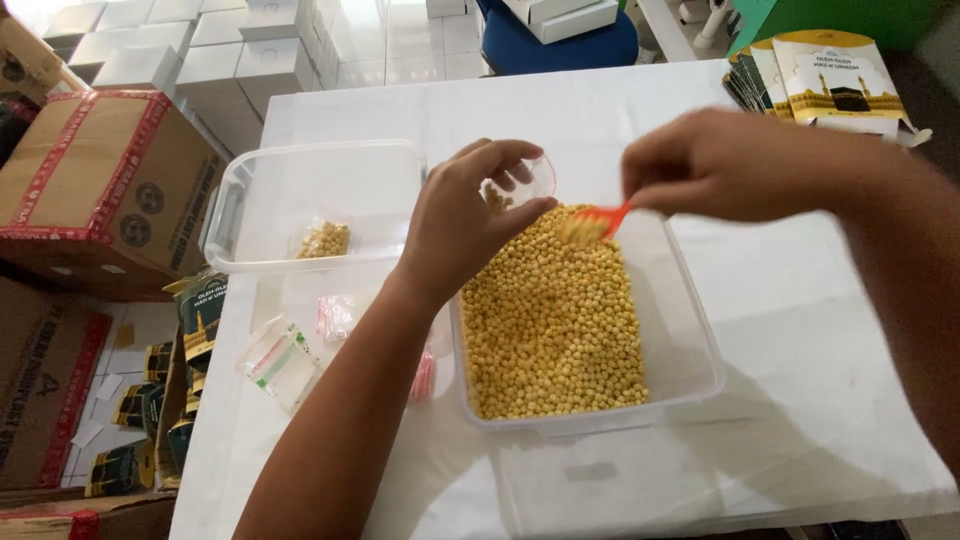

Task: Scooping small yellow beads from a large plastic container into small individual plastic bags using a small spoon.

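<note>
Bottom centre, near edge of white table (pixel 800 330): clear plastic tub (pixel 690 370) filled with small round yellow beans or peas (pixel 550 320), loose, dry-looking, heaped toward the tub's far end. They probably roll and spill easily; better scooped than pinched.

Left hand (pixel 460 225), centre frame, fingers curled and pinched round the mouth of a small clear plastic bag (pixel 520 185), held open just above the tub's far end. A few beans already sit inside. The bag looks thin, limp and light, likely slippery; grip at the rim, where thumb and fingers now have it, keeps the mouth open.

Right hand (pixel 715 165), upper right of centre, closed round the handle of a small orange plastic spoon (pixel 600 220); motion-blurred. The spoon is loaded with beans, right beside the bag mouth. Spoon seems stiff and light; the handle end is the hold.

Left of centre: flat empty zip bags (pixel 280 360) lie on the table. Beyond them a second clear tub (pixel 300 190) holds one filled bag of beans (pixel 325 240).

Far left: cardboard boxes (pixel 95 180). Upper left: stacked white boxes (pixel 240 50). Upper right: printed packets (pixel 830 85) fanned out.
</note>
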